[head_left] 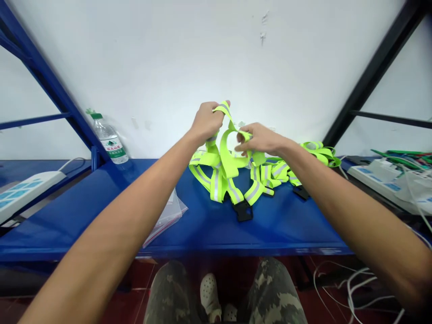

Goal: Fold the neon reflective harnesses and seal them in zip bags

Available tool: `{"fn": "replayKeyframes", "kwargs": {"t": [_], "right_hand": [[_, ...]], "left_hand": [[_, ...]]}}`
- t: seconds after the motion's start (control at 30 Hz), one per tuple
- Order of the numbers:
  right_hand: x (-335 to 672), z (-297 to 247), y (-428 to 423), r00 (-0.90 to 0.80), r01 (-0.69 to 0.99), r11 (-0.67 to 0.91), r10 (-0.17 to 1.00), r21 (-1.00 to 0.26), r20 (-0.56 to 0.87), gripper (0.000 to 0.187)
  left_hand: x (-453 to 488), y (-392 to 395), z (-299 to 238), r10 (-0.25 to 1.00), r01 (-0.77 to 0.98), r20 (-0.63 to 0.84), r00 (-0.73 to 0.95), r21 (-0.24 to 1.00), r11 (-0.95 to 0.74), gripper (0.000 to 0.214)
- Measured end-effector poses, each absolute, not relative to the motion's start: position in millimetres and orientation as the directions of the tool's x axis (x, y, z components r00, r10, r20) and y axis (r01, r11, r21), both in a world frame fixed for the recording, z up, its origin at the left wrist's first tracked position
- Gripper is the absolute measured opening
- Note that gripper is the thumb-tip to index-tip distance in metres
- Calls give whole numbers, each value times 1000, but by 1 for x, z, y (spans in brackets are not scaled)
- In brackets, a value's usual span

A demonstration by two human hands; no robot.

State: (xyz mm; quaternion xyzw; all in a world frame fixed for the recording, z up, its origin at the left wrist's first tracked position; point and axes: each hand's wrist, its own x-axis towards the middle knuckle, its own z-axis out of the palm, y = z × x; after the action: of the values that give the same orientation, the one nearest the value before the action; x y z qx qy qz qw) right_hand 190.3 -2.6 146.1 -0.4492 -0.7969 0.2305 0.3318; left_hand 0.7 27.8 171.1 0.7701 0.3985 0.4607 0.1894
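Observation:
Neon yellow reflective straps [219, 185] with silver stripes lie in loops on the blue shelf, and part of them is lifted between my hands. My left hand [208, 119] is closed around one raised band, which drapes over its fingers. Just to the right and slightly lower, my right hand [255, 137] pinches another stretch of the same webbing. A twisted loop hangs between the two hands. At the front of the straps, a black plastic buckle [243, 210] rests on the shelf. More yellow webbing [319, 152] is bunched behind my right forearm, with a second black buckle [301, 192] near it.
Clear plastic bags [167, 216] lie partly under my left forearm. A water bottle [110, 139] with a green cap stands at the back left. White power strips [29, 191] sit at both sides. The shelf [209, 238] ends at its front edge above my knees; cables [357, 288] trail on the floor.

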Motion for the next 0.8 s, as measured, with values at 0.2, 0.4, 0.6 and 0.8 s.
{"fn": "replayKeyframes", "kwargs": {"t": [0.2,0.4,0.6,0.8], "right_hand": [[224,158,47,120,513,568,695,-644,709,31],[228,167,7,183,647,585,503,-489,845,35],[239,165,-2,190,707,437,640,-555,745,46],[208,176,-43,-165,802,548,586,-238,793,40]], "left_hand": [[-17,9,178,798,485,207,566,699,-526,33],[-14,17,174,837,769,62,544,362,-527,23],[-15,32,179,775,711,423,470,338,-616,19],[-7,36,182,805,603,561,195,578,-549,13]]}}
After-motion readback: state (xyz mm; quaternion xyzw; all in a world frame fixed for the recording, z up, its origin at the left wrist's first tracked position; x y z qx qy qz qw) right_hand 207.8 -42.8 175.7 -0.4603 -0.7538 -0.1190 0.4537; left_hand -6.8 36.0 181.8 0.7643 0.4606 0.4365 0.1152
